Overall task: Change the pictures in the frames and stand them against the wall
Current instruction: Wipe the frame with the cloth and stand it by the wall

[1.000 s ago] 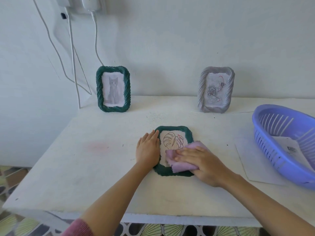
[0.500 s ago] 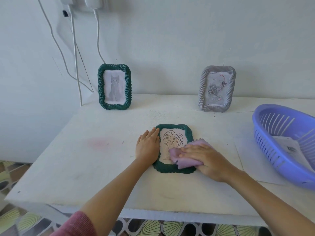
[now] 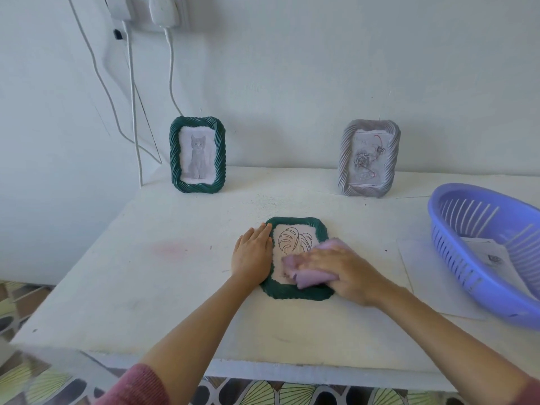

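Observation:
A dark green frame (image 3: 295, 293) with a leaf drawing lies flat on the white table (image 3: 152, 276), face up. My left hand (image 3: 252, 252) presses flat on its left edge, fingers together. My right hand (image 3: 349, 271) holds a lilac cloth (image 3: 306, 271) against the lower right of the frame's glass. A second green frame (image 3: 198, 159) with a cat picture stands against the wall at the back left. At the back right a grey frame (image 3: 368, 159) with a rose picture also leans on the wall.
A purple slotted basket (image 3: 479, 255) sits at the right edge with a printed sheet inside. A white paper (image 3: 423, 276) lies partly under it. White cables (image 3: 133, 112) hang from wall plugs at the back left. The table's front edge is close to me.
My right hand has slid the cloth a little across the lower part of the glass. The left hand and the frame stay where they were. The view has tilted down slightly.

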{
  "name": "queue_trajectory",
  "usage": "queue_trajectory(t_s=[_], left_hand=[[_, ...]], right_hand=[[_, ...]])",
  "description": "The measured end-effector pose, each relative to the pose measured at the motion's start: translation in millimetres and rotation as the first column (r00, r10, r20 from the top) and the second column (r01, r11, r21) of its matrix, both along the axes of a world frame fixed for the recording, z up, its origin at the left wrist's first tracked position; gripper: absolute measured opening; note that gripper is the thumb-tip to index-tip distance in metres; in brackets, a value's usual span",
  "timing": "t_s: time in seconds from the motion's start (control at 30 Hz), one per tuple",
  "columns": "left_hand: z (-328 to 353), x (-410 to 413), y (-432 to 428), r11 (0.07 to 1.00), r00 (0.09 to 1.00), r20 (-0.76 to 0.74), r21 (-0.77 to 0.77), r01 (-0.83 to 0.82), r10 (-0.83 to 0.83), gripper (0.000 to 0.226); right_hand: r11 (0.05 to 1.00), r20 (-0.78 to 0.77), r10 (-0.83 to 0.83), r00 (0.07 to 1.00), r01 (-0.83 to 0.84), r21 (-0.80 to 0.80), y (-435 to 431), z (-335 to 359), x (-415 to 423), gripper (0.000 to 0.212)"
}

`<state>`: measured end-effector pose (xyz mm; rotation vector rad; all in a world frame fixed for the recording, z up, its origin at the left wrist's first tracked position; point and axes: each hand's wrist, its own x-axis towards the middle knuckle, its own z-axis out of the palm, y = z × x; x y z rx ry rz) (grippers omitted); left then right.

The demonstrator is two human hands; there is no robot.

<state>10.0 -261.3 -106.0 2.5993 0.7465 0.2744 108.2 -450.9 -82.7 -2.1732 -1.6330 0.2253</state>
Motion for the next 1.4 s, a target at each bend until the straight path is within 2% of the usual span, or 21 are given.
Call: queue_trajectory(t_s=[0.1,0.17,0.2,0.33,0.43,0.57,0.63,0.7,0.73,0.8,0.83,0.9,0.97,1.0,1.07,1.13,1.17,1.27,1.33,1.4], left_hand=[[1.0,-0.4,-0.6,1.0,1.0,-0.009,0.013,0.011,-0.011,0.047],[0.2,-0.5,-0.3,1.0,1.0,-0.003,0.02,0.012,-0.012,0.047],[-1.3,-0.4,0.6,1.0,1.0,-0.005,0.026,0.013,-0.013,0.047],[-3.5,1.2,4.0,0.999,1.0,-0.012,0.036,0.006,-0.006,0.049],[-0.3,1.5,1.8,1.0,1.0,0.007,-0.023,-0.011,0.011,0.046],[3.4,1.4,0.4,0.999,1.0,0.012,-0.043,-0.001,0.002,0.046],[5.6,2.8,3.9,0.988,1.0,0.027,-0.154,-0.009,0.013,0.045],[15.1,3.0,7.2,0.93,0.997,0.067,-0.367,-0.02,0.048,0.043],[22.3,2.2,7.2,0.893,0.99,0.106,-0.448,-0.032,0.089,0.043],[40.1,-0.5,-1.2,0.851,0.946,0.249,-0.524,-0.05,0.209,0.048],[51.2,-3.0,-10.3,0.831,0.906,0.341,-0.556,-0.021,0.252,0.054],[72.2,-7.6,-31.2,0.795,0.85,0.467,-0.598,0.099,0.245,0.071],[84.1,-13.5,-46.4,0.805,0.871,0.456,-0.578,0.132,0.184,0.081],[86.2,-16.7,-48.6,0.822,0.888,0.426,-0.559,0.106,0.176,0.08],[88.4,-26.3,-42.6,0.874,0.908,0.375,-0.485,0.022,0.186,0.075],[87.8,-41.3,-28.2,0.936,0.927,0.334,-0.348,-0.048,0.172,0.068],[85.6,-50.3,-17.8,0.96,0.941,0.296,-0.266,-0.085,0.166,0.066],[72.4,-76.9,24.3,0.976,0.97,0.114,-0.061,-0.208,0.214,0.068],[56.5,-92.4,50.6,0.965,0.959,-0.106,0.026,-0.261,0.262,0.072],[39.2,-102.8,65.2,0.96,0.907,-0.315,0.064,-0.273,0.279,0.079]], right_hand=[[0.974,0.139,-0.217,0.966,0.223,-0.028,33.7,7.7,23.7,0.049],[0.951,0.138,-0.293,0.946,0.303,-0.057,57.9,5.6,21.0,0.052],[0.959,0.122,-0.271,0.955,0.278,-0.052,64.4,1.0,14.9,0.055],[0.999,0.063,0.022,0.998,-0.019,-0.049,38.4,-9.2,-15.3,0.057],[0.996,0.068,0.052,0.996,-0.046,-0.076,0.5,0.6,-20.5,0.058],[0.965,0.155,-0.151,0.976,0.179,-0.19,1.2,13.9,4.0,0.056],[0.923,0.034,-0.342,0.939,0.342,-0.175,12.4,21.4,13.3,0.049],[0.867,-0.287,-0.468,0.836,0.497,0.034,22.4,40.0,9.8,0.04],[0.809,-0.472,-0.454,0.756,0.571,0.136,26.7,51.9,4.7,0.035],[0.705,-0.771,-0.331,0.545,0.685,0.181,35.9,71.3,-5.3,0.031],[0.702,-0.864,-0.269,0.425,0.701,0.126,40.6,76.5,-10.3,0.031],[0.773,-0.977,-0.121,0.175,0.634,0.018,50.6,79.8,-22.6,0.027],[0.834,-1.0,-0.008,-0.016,0.551,-0.016,61.6,75.2,-34.1,0.035],[0.857,-0.997,0.035,-0.073,0.514,-0.008,65.5,72.6,-39.2,0.044],[0.886,-0.99,0.07,-0.119,0.463,0.007,70.2,69.4,-47.4,0.061],[0.91,-0.996,0.038,-0.076,0.415,0.004,70.5,66.9,-49.8,0.073],[0.911,-1.0,-0.005,-0.02,0.412,-0.013,68.9,64.2,-47.6,0.075],[0.861,-0.959,-0.169,0.229,0.508,-0.03,60.7,60.0,-41.4,0.069],[0.799,-0.863,-0.334,0.378,0.6,-0.046,53.5,55.3,-36.0,0.062],[0.7,-0.658,-0.566,0.496,0.711,-0.067,45.6,45.4,-29.0,0.056]])
